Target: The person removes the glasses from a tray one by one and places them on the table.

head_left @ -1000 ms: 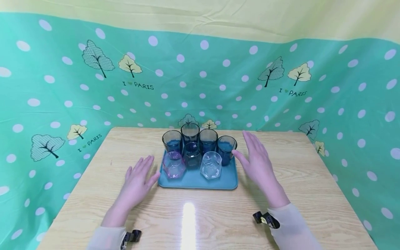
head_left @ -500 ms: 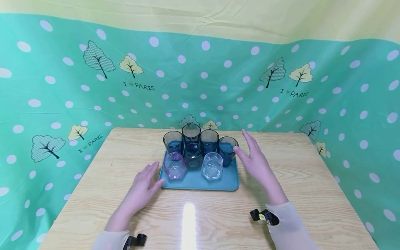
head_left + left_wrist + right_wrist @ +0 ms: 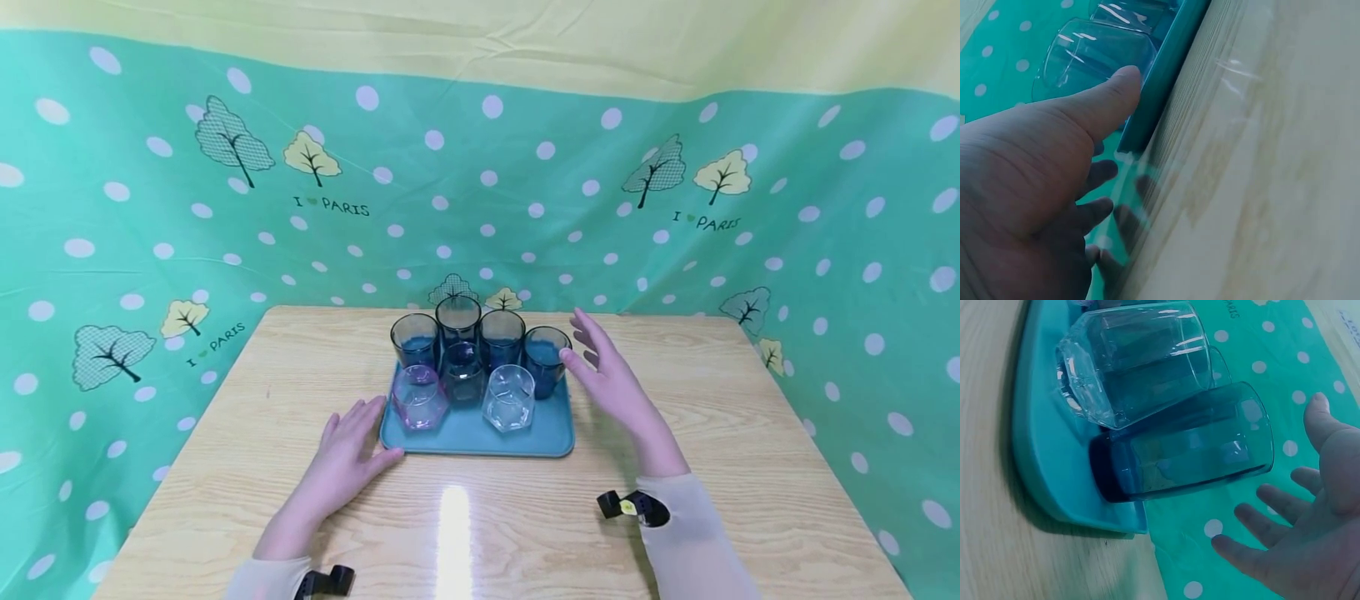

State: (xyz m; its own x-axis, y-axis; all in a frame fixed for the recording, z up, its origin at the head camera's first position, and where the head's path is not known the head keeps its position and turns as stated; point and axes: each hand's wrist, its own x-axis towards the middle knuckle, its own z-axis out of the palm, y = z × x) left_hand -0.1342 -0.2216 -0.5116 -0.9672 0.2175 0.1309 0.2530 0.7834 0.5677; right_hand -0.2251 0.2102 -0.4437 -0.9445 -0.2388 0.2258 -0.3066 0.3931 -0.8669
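Observation:
A blue tray (image 3: 467, 438) lies on the table, bearing several upright glasses. Dark blue tumblers stand at its back; the rightmost blue tumbler (image 3: 545, 377) is nearest my right hand (image 3: 617, 385). That hand is beside the tumbler with fingers spread, and the right wrist view shows a gap between them. In front stand a pink-tinted glass (image 3: 418, 410) and a clear faceted glass (image 3: 509, 410), with a small dark glass (image 3: 462, 379) between and behind them. My left hand (image 3: 339, 467) is at the tray's front left corner, thumb along the rim; contact is hard to tell.
The tray rests on a light wood table (image 3: 675, 450) with a bright reflection (image 3: 453, 542) at the front. A green polka-dot cloth (image 3: 487, 200) hangs behind and at both sides. Each wrist wears a small black camera (image 3: 633, 507).
My left hand has moved right to the tray's front left corner, its thumb now by the front rim. My right hand has shifted slightly left, and its fingers have bent a little. The glasses stay put.

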